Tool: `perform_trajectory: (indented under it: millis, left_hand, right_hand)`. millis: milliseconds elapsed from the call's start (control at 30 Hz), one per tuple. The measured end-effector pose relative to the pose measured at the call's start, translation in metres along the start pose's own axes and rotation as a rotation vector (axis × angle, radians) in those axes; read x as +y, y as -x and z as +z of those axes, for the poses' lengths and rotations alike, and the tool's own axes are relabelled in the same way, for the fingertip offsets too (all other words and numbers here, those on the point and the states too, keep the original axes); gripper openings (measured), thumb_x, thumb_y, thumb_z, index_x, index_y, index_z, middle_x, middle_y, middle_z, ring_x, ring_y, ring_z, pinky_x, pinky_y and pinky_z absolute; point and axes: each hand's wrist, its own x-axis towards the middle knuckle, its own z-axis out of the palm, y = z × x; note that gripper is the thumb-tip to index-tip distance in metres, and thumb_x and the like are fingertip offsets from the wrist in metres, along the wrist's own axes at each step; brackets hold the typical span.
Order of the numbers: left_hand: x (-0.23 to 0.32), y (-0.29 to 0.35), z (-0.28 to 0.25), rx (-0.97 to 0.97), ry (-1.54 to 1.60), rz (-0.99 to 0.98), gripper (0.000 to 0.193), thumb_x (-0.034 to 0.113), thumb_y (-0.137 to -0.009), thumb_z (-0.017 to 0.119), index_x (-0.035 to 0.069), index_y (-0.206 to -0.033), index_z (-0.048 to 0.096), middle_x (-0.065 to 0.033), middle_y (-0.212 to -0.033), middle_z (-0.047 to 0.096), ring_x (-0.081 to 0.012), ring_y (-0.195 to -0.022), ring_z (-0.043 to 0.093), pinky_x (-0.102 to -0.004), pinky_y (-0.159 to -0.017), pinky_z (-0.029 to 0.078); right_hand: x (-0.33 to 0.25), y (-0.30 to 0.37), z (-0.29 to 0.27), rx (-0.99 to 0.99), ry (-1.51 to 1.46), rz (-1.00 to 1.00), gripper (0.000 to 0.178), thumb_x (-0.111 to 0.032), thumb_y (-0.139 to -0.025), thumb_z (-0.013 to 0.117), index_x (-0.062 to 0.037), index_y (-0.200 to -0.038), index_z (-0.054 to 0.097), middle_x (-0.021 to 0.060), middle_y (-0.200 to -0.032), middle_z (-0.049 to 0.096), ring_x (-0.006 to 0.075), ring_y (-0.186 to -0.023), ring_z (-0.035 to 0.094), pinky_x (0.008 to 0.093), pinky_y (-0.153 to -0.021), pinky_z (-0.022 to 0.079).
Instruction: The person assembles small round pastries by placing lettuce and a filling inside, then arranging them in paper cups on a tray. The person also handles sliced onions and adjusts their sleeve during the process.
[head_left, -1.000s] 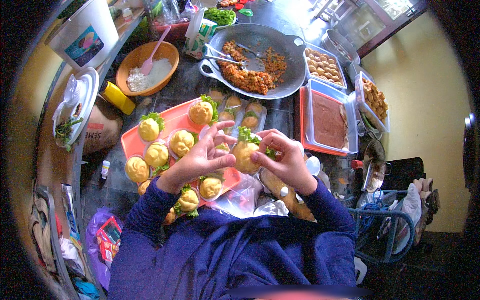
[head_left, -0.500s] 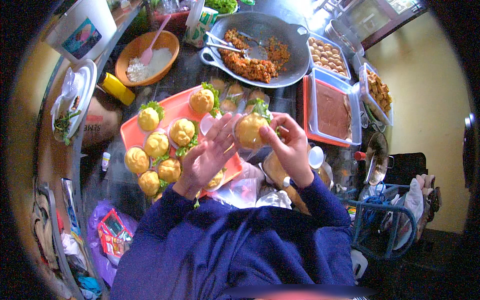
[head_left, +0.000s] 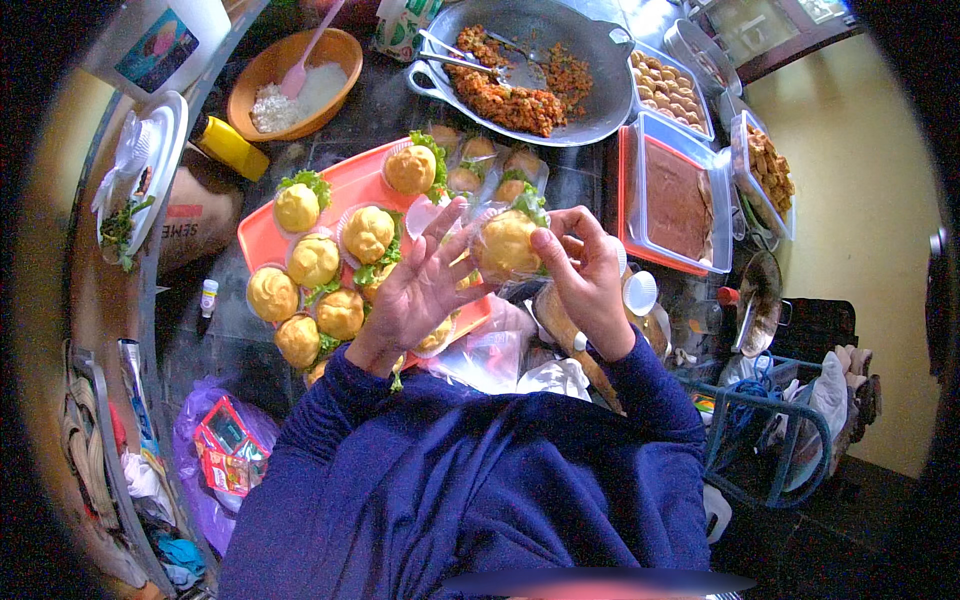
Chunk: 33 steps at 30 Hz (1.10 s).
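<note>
My right hand (head_left: 585, 270) grips a round yellow bun (head_left: 507, 242) with green lettuce, wrapped in clear plastic, held just above the table. My left hand (head_left: 425, 280) is beside it with fingers spread, its fingertips touching the wrap. Under my left hand lies an orange tray (head_left: 345, 185) carrying several more yellow buns with lettuce. Both forearms wear dark blue sleeves.
A large metal pan (head_left: 590, 40) of orange-brown filling with spoons sits at the back. An orange bowl (head_left: 262, 80) with white grains and a pink spoon is back left. Clear containers (head_left: 672, 200) of food stand on the right. A yellow bottle (head_left: 228, 147) lies left of the tray.
The bun has been lifted slightly and turned in my right hand. My left hand has opened wider beside it. The view has shifted a little toward the tray.
</note>
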Motion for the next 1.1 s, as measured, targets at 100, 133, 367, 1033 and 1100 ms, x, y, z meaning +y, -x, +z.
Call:
perform_trajectory:
  millis: [100, 133, 367, 1033, 1100]
  left_hand:
    - [0.0, 0.001, -0.001, -0.038, -0.029, 0.019, 0.068, 0.042, -0.098, 0.048, 0.016, -0.153, 0.018, -0.0137, -0.157, 0.023, -0.0311, -0.139, 0.033, -0.0553, -0.109, 0.034]
    - [-0.001, 0.001, -0.001, -0.019, -0.032, 0.016, 0.07, 0.043, -0.096, 0.05, 0.016, -0.153, 0.018, -0.0133, -0.157, 0.023, -0.0307, -0.139, 0.033, -0.055, -0.11, 0.033]
    - [-0.004, 0.006, 0.004, -0.051, -0.116, 0.011, 0.083, 0.041, -0.089, 0.058, 0.012, -0.154, 0.015, -0.0087, -0.157, 0.023, -0.021, -0.142, 0.028, -0.0433, -0.113, 0.028]
    - [-0.002, 0.004, 0.004, 0.019, 0.006, -0.004, 0.085, 0.025, -0.076, 0.054, 0.012, -0.153, 0.021, -0.0121, -0.153, 0.03, -0.0275, -0.139, 0.032, -0.0442, -0.116, 0.022]
    - [-0.003, 0.004, 0.005, -0.001, -0.006, 0.011, 0.089, 0.028, -0.073, 0.057, 0.012, -0.153, 0.022, -0.0122, -0.152, 0.031, -0.0271, -0.139, 0.032, -0.0433, -0.116, 0.022]
  right_hand:
    - [-0.005, 0.0, 0.0, -0.014, 0.036, 0.016, 0.018, -0.017, -0.092, 0.066, -0.0038, -0.097, 0.055, 0.0027, -0.093, 0.06, 0.0099, -0.082, 0.061, 0.0253, -0.065, 0.053]
    - [-0.006, -0.001, 0.0, -0.025, 0.042, 0.003, 0.018, -0.017, -0.092, 0.067, -0.0039, -0.097, 0.056, 0.0028, -0.093, 0.061, 0.0098, -0.082, 0.061, 0.0256, -0.064, 0.053]
    - [-0.008, -0.006, 0.0, 0.004, 0.232, 0.005, 0.018, -0.018, -0.09, 0.069, -0.0034, -0.095, 0.059, 0.0031, -0.086, 0.064, 0.0099, -0.078, 0.063, 0.0252, -0.064, 0.052]
    - [-0.001, -0.007, -0.021, -0.288, 0.2, -0.134, 0.023, -0.012, -0.083, 0.076, -0.0004, -0.085, 0.057, 0.006, -0.114, 0.057, 0.0121, -0.106, 0.056, 0.0259, -0.087, 0.053]
    - [-0.005, -0.005, -0.018, -0.285, 0.111, -0.087, 0.022, -0.012, -0.084, 0.075, -0.0005, -0.085, 0.057, 0.0047, -0.109, 0.058, 0.0115, -0.102, 0.058, 0.0253, -0.085, 0.053]
